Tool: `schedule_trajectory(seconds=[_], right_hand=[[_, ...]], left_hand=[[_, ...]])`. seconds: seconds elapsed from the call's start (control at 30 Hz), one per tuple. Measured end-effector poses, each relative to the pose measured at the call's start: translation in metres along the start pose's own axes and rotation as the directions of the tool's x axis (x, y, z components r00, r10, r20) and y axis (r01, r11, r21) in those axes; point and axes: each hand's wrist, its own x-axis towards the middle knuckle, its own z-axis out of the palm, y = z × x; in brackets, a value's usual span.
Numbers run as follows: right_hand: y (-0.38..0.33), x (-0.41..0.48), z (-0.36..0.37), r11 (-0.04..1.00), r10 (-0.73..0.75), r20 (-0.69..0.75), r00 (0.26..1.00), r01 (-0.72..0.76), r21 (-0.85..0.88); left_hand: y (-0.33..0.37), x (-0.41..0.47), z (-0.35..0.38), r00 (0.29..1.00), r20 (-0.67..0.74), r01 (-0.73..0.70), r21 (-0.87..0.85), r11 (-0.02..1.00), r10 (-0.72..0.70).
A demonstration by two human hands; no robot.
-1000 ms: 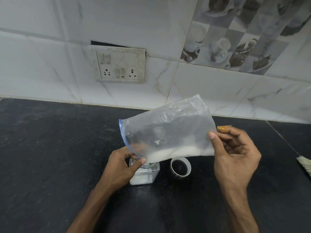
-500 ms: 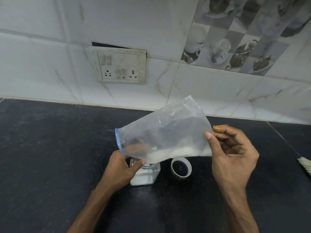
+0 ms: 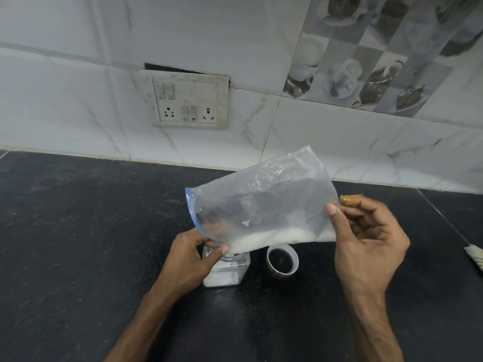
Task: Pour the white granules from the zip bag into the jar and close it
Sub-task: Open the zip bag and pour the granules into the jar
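Observation:
A clear zip bag (image 3: 261, 205) with a blue zip edge is held tilted above a small square clear jar (image 3: 230, 273) on the black counter. White granules (image 3: 274, 237) lie along the bag's lower edge, and more fill the jar's bottom. My left hand (image 3: 190, 259) pinches the bag's open lower corner right over the jar's mouth. My right hand (image 3: 366, 244) pinches the bag's closed end, held higher. The jar's clear lid (image 3: 282, 261) lies beside the jar, to its right.
The black stone counter (image 3: 78, 244) runs to a white tiled wall with a switch and socket plate (image 3: 189, 100). A pale object (image 3: 474, 257) pokes in at the right edge. Fine white specks dot the counter behind the jar.
The bag's closed end, in my right hand, has risen a little, and the bag has tilted more steeply toward the jar. My left hand stays at the jar's mouth.

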Motion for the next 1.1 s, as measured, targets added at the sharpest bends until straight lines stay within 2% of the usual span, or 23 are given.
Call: schedule_trajectory(seconds=[0.4,0.53,1.1], right_hand=[[0.0013,0.0011,-0.0023,1.000,-0.007,0.015,1.000,0.007,-0.018],[0.0018,0.0009,-0.0025,1.000,-0.008,0.023,1.000,0.008,-0.002],[0.0053,-0.0017,-0.0047,0.994,-0.103,0.077,0.992,0.106,-0.040]], left_hand=[[0.0030,-0.0007,0.0000,1.000,0.007,-0.020,0.015,1.000,0.020],[0.0031,-0.0011,-0.0001,1.000,0.013,0.015,0.003,1.000,-0.015],[0.0013,-0.0009,0.0000,1.000,0.006,0.024,0.012,1.000,-0.024]])
